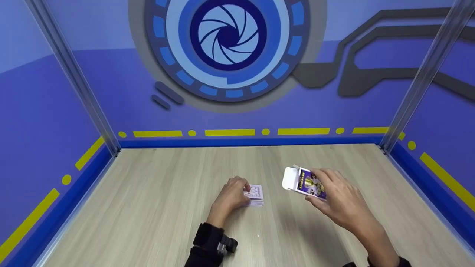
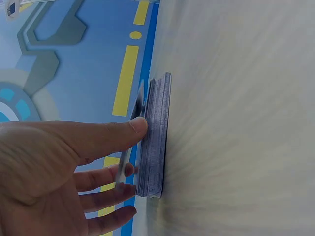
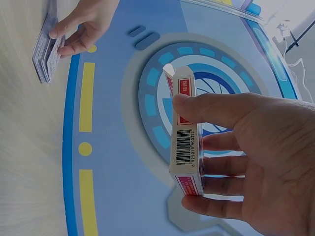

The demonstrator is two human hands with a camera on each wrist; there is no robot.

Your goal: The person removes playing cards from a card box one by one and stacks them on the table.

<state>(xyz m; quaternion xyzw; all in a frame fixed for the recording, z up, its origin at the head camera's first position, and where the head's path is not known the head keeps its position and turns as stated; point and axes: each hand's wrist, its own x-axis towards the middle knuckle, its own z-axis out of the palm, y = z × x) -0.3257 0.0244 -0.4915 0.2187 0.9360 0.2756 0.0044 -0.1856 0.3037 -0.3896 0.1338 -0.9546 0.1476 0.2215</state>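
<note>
My right hand (image 1: 343, 202) pinches the card box (image 1: 306, 183) clear of the table (image 1: 148, 207), open flap toward the deck (image 1: 255, 194) lying flat just to its left, where my left hand (image 1: 230, 196) grips the stack's edge.

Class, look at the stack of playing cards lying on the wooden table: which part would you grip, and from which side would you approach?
Grip the card stack by its two long edges, coming from above. It lies flat on the table, so only its thin sides are exposed; the left hand already rests on it from the left.
</note>
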